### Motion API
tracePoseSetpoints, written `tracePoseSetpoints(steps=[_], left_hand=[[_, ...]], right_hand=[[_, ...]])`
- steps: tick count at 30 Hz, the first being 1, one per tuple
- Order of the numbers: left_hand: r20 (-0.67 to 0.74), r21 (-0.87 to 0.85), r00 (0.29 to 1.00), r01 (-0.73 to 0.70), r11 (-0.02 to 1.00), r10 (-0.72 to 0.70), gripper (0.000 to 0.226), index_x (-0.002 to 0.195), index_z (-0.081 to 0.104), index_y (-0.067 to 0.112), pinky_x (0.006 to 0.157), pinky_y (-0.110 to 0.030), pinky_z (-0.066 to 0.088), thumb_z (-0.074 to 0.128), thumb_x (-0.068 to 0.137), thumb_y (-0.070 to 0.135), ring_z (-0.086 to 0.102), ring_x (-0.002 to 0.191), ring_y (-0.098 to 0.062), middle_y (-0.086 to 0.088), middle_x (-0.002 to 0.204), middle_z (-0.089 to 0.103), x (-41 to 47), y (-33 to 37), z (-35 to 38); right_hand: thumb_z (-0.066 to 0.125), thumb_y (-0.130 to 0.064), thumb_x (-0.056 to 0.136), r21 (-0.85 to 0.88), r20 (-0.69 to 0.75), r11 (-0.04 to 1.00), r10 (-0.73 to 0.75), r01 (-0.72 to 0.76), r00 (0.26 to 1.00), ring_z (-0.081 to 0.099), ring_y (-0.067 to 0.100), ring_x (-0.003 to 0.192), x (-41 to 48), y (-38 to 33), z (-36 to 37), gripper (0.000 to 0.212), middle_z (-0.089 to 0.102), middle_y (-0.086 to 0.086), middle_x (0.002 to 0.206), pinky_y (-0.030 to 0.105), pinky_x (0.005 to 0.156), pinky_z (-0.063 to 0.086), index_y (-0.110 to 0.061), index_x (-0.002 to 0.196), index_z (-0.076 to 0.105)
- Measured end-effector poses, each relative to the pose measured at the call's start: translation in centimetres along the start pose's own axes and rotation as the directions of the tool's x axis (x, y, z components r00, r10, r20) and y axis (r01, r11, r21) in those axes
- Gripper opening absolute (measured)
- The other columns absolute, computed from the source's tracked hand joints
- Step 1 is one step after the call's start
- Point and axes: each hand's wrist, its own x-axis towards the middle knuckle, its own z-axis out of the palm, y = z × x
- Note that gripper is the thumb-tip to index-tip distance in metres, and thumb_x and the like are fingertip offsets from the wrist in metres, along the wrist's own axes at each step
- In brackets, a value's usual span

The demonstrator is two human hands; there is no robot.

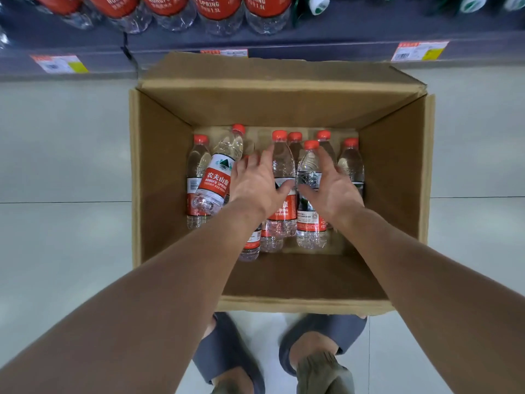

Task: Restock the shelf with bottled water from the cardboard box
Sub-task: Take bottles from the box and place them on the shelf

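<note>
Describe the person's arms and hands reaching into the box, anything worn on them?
Both forearms are bare all the way to the bottom edge of the picture: no sleeves show. The left hand and right hand wear no gloves, and no watch, bracelet or ring is visible on the wrists or fingers.

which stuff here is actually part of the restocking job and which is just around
Part of the job:
- cardboard box on the floor
- small red-capped water bottles inside it
- shelf beyond the box
- left hand and right hand, open over the bottles

Just around:
- large 1.5L bottles already shelved
- price tags on the shelf edge
- grey slippers
</note>
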Motion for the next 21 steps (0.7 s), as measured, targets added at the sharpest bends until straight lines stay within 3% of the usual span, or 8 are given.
tracePoseSetpoints(steps=[2, 5, 10, 13, 16, 19, 21], left_hand=[[0.016, -0.047, 0.999, 0.042, 0.998, -0.041, 0.097, 0.165, 0.017, 0.022, 0.129, -0.049, 0.024, 0.064, 0.093, 0.067, 0.033, 0.154, -0.037, -0.013, 0.165, 0.039, 0.8, 0.0, 0.3], [0.047, -0.069, 0.996, 0.079, 0.995, -0.076, 0.103, 0.164, 0.018, 0.020, 0.129, -0.050, 0.024, 0.067, 0.089, 0.070, 0.037, 0.152, -0.038, -0.011, 0.163, 0.044, 1.9, -0.1, 0.9], [0.100, -0.003, 0.993, 0.065, 0.998, -0.065, 0.105, 0.160, 0.030, 0.026, 0.122, -0.054, 0.036, 0.066, 0.080, 0.082, 0.047, 0.145, -0.037, -0.010, 0.152, 0.056, 3.6, -0.5, 0.8], [0.233, 0.049, 0.968, 0.082, 0.995, -0.091, 0.109, 0.161, 0.036, 0.031, 0.125, -0.057, 0.030, 0.065, 0.073, 0.089, 0.032, 0.155, -0.039, -0.011, 0.167, 0.038, 4.7, -0.5, -0.4], [0.340, 0.094, 0.928, 0.128, 0.987, -0.153, 0.114, 0.161, 0.042, 0.021, 0.126, -0.055, 0.029, 0.068, 0.073, 0.087, 0.023, 0.158, -0.039, -0.011, 0.171, 0.026, 5.4, -0.1, -1.4], [0.307, 0.036, 0.936, 0.171, 0.985, -0.174, 0.115, 0.160, 0.043, 0.019, 0.126, -0.052, 0.026, 0.074, 0.070, 0.084, 0.015, 0.159, -0.038, -0.009, 0.173, 0.021, 5.0, 0.3, -1.6], [0.222, -0.075, 0.961, 0.187, 0.980, -0.166, 0.111, 0.156, 0.045, 0.023, 0.121, -0.050, 0.026, 0.079, 0.067, 0.080, 0.019, 0.156, -0.036, -0.006, 0.169, 0.030, 3.9, 0.5, -1.2]], right_hand=[[0.070, -0.049, 0.095, 0.094, -0.029, 0.995, 0.047, -0.044, 0.998, 0.066, 0.036, 0.115, 0.8, -0.1, 0.3, 0.096, 0.045, 0.016, 0.153, 0.041, 0.079, 0.059, -0.038, 0.162, 0.003], [0.075, -0.048, 0.091, 0.140, -0.051, 0.987, 0.080, -0.072, 0.995, 0.061, 0.037, 0.123, 1.9, -0.1, 0.6, 0.097, 0.050, 0.016, 0.148, 0.043, 0.090, 0.057, -0.026, 0.163, 0.014], [0.080, -0.053, 0.084, 0.123, 0.052, 0.978, 0.162, -0.167, 0.985, 0.065, 0.033, 0.108, 3.8, -0.2, 0.5, 0.086, 0.056, 0.018, 0.131, 0.043, 0.090, 0.061, -0.009, 0.147, 0.041], [0.085, -0.053, 0.077, 0.158, 0.079, 0.970, 0.173, -0.184, 0.982, 0.066, 0.029, 0.104, 4.4, 0.0, 0.3, 0.086, 0.060, 0.014, 0.124, 0.040, 0.087, 0.062, -0.008, 0.142, 0.050], [0.087, -0.054, 0.073, 0.196, 0.085, 0.959, 0.192, -0.206, 0.978, 0.066, 0.027, 0.104, 4.2, 0.4, 0.3, 0.085, 0.063, 0.013, 0.121, 0.037, 0.086, 0.062, -0.006, 0.136, 0.056], [0.088, -0.051, 0.071, 0.280, 0.077, 0.933, 0.215, -0.228, 0.974, 0.068, 0.025, 0.103, 3.7, 0.7, 0.0, 0.079, 0.067, 0.012, 0.122, 0.034, 0.080, 0.062, -0.005, 0.130, 0.063], [0.091, -0.048, 0.070, 0.370, 0.067, 0.899, 0.224, -0.233, 0.972, 0.071, 0.022, 0.099, 3.0, 1.0, -0.4, 0.076, 0.071, 0.007, 0.117, 0.027, 0.068, 0.059, -0.007, 0.129, 0.063]])
